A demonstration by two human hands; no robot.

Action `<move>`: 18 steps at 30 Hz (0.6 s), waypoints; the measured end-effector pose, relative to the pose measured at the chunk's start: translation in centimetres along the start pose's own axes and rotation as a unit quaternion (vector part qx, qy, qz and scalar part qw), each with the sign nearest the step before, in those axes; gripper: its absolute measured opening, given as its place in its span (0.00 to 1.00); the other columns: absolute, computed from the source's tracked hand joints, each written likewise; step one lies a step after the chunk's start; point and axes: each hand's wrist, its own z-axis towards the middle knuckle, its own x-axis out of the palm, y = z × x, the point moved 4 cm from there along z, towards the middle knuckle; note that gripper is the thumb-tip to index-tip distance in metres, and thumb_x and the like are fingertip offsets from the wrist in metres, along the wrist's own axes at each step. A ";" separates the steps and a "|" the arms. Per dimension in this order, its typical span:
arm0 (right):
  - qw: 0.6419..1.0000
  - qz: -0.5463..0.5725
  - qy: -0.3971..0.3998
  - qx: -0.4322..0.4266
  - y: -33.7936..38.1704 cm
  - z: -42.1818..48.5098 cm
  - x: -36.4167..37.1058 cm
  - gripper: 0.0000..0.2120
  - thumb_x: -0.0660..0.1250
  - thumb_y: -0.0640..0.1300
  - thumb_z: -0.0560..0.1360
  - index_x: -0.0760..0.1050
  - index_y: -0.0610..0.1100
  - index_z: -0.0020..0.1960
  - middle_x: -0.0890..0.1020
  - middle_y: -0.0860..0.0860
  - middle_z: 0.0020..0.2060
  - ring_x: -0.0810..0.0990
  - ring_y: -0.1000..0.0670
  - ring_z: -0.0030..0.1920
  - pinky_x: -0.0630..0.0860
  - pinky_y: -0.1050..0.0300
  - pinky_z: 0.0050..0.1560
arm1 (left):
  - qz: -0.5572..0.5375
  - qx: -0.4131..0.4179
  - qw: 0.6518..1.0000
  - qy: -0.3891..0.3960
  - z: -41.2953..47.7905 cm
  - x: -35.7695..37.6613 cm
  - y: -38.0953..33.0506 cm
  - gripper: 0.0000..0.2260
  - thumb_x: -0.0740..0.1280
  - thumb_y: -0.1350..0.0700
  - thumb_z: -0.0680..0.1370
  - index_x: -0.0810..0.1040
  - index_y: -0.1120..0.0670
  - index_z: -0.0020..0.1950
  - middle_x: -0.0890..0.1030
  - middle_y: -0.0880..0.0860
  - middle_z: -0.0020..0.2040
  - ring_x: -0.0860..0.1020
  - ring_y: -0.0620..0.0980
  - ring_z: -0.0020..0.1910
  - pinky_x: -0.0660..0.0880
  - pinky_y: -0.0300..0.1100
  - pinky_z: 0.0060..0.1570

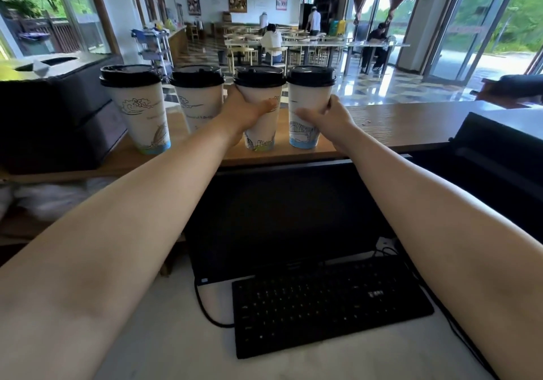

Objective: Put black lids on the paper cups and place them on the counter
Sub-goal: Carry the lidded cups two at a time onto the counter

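So all four cups are lidded and up on the counter (pixel 382 126). Left hand (pixel 245 112) is wrapped round the third cup (pixel 261 137), right hand (pixel 329 118) round the fourth cup (pixel 308 97), both right at the counter's near edge beside the two other cups (pixel 144 115). My worry: they're tall with narrow bases, so a sloppy let-go or a wrist bump could topple one off the counter onto the keyboard (pixel 329 306) below, and a black lid (pixel 260 77) not fully pressed would pop. Print on the cups is too faint to read, just cloud and ship drawings.
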 end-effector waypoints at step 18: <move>0.990 -0.135 0.021 0.042 0.8 -2.7 -2.3 0.38 0.69 0.54 0.73 0.57 0.39 0.73 0.69 0.43 0.69 0.70 0.44 0.67 0.69 0.53 0.60 | 0.119 -0.072 0.990 0.007 -2.0 1.1 -0.9 0.30 0.68 0.54 0.76 0.58 0.63 0.72 0.71 0.58 0.68 0.70 0.55 0.68 0.70 0.43 0.62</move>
